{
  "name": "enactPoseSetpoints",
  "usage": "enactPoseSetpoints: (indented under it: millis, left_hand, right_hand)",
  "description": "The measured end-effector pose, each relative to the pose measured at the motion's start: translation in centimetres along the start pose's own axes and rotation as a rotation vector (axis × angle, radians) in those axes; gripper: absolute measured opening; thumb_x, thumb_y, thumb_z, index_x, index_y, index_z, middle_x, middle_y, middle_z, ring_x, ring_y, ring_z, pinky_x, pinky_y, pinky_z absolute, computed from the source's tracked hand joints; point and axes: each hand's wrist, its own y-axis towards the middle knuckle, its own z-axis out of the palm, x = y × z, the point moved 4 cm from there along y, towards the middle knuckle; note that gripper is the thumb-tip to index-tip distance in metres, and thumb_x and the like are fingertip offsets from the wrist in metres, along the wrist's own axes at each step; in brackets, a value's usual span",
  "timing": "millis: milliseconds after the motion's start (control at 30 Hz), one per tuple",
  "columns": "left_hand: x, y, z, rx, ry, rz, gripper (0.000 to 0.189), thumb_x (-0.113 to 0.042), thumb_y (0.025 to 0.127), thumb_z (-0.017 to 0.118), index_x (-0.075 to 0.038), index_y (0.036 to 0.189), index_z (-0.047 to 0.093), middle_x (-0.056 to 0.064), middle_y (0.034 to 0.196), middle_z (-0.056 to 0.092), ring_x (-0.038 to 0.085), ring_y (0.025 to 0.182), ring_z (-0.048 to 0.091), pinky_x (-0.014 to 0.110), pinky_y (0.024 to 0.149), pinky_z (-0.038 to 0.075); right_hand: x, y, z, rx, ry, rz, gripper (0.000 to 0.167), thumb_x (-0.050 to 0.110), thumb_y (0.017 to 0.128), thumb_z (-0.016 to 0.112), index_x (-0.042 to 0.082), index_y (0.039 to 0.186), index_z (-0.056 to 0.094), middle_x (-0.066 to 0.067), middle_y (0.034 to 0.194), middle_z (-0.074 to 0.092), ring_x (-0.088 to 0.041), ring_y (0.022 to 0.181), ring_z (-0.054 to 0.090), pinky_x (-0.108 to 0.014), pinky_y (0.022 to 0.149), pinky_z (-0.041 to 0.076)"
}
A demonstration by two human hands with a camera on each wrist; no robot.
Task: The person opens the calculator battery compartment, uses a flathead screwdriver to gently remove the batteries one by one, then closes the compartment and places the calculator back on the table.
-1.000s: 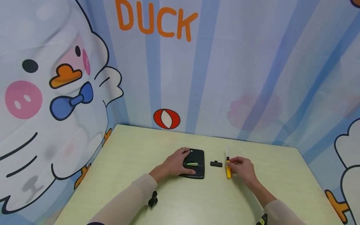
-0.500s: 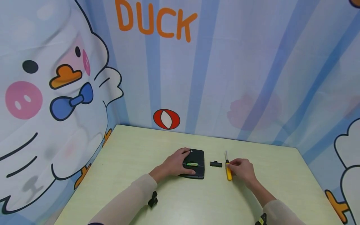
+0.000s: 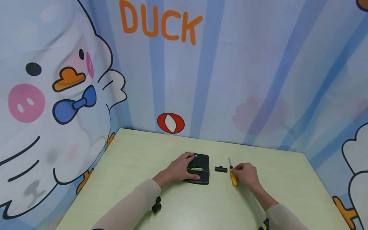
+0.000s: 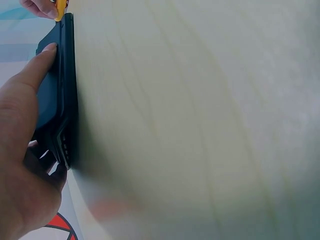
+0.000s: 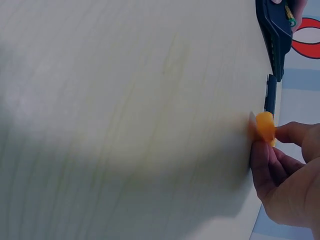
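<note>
Blue and white stripes run down the cloth backdrop (image 3: pixel 178 80), which stands behind a pale table (image 3: pixel 184 207). Near the middle of the table we find a black device (image 3: pixel 203 162), its left part hidden under the left hand (image 3: pixel 180 167), which grips it with the thumb across its surface and the fingers at the far edge. To the right, the right hand (image 3: pixel 246 174) pinches a yellow-handled screwdriver (image 3: pixel 233 180) between thumb and fingers. Compared with a second ago, the screwdriver has turned from nearly straight to slanted, its tip swinging left and drawing closer to us; we cannot tell whether it touches the table. Between device and screwdriver, apart from both, lies a small black cover (image 3: pixel 221 169). Smallest, a green battery (image 3: pixel 196 169) shows in the device's surface. Device, cover and battery stay put, so we judge that only the tool is being repositioned while the battery remains exposed.
</note>
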Motion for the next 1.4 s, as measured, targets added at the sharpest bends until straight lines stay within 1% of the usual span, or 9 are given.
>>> enactPoseSetpoints:
  millis: [200,333,533,700,967,1167,1400]
  left_hand:
    - [-0.1,-0.1,-0.1,-0.004,-0.01,-0.001,0.106,-0.07,0.087,0.075,-0.009,0.165,0.038,0.007,0.172,0.03,0.027,0.157,0.031,0.047,0.121,0.039]
    - [-0.3,-0.2,-0.2,-0.008,-0.023,-0.001,0.105,-0.069,0.087,0.076,-0.009,0.165,0.039,0.008,0.171,0.031,0.028,0.156,0.032,0.048,0.121,0.04]
    - [-0.2,-0.2,-0.1,-0.002,-0.016,-0.007,0.105,-0.069,0.087,0.076,-0.009,0.165,0.038,0.008,0.172,0.031,0.027,0.156,0.032,0.048,0.121,0.039]
    - [-0.2,-0.3,-0.2,-0.003,-0.02,-0.007,0.106,-0.069,0.087,0.076,-0.009,0.165,0.039,0.008,0.172,0.031,0.028,0.156,0.032,0.048,0.121,0.039]
    - [-0.2,-0.1,0.0,-0.003,-0.011,-0.005,0.105,-0.07,0.087,0.076,-0.009,0.165,0.039,0.008,0.171,0.031,0.028,0.156,0.032,0.048,0.121,0.039]
    - [-0.1,-0.1,0.0,0.0,-0.002,-0.009,0.106,-0.07,0.087,0.076,-0.009,0.165,0.038,0.008,0.172,0.031,0.028,0.157,0.031,0.048,0.121,0.039]
    - [-0.2,-0.2,-0.2,0.0,-0.009,-0.013,0.106,-0.07,0.087,0.076,-0.009,0.165,0.037,0.008,0.172,0.03,0.028,0.157,0.03,0.047,0.122,0.038]
  right_hand:
    - [0.1,-0.3,0.0,-0.014,-0.035,-0.034,0.018,0.014,0.096,0.075,-0.004,0.098,0.076,-0.01,0.082,0.07,-0.021,0.069,0.061,-0.027,0.059,0.051]
    - [0.0,-0.3,0.1,-0.013,-0.042,-0.037,0.02,0.015,0.096,0.074,-0.004,0.099,0.076,-0.009,0.082,0.07,-0.021,0.07,0.06,-0.027,0.06,0.051]
    - [-0.3,-0.3,0.2,-0.011,-0.039,-0.038,0.021,0.017,0.097,0.074,-0.004,0.099,0.076,-0.009,0.082,0.07,-0.021,0.069,0.06,-0.028,0.06,0.05]
    - [-0.2,-0.5,0.1,-0.021,-0.035,-0.048,0.024,0.019,0.097,0.075,-0.005,0.099,0.075,-0.01,0.084,0.07,-0.02,0.069,0.06,-0.029,0.06,0.051]
    - [0.1,-1.3,-0.5,-0.055,-0.034,-0.055,0.029,0.022,0.097,0.077,-0.006,0.104,0.073,-0.013,0.09,0.07,-0.021,0.072,0.062,-0.03,0.061,0.053]
    - [0.2,-1.5,-0.9,-0.064,-0.019,-0.067,0.027,0.02,0.096,0.076,-0.005,0.107,0.072,-0.014,0.092,0.07,-0.022,0.075,0.063,-0.029,0.063,0.053]
    - [0.9,-1.8,-1.1,-0.072,0.003,-0.128,0.023,0.017,0.095,0.077,-0.003,0.106,0.072,-0.012,0.092,0.07,-0.022,0.077,0.062,-0.029,0.065,0.053]
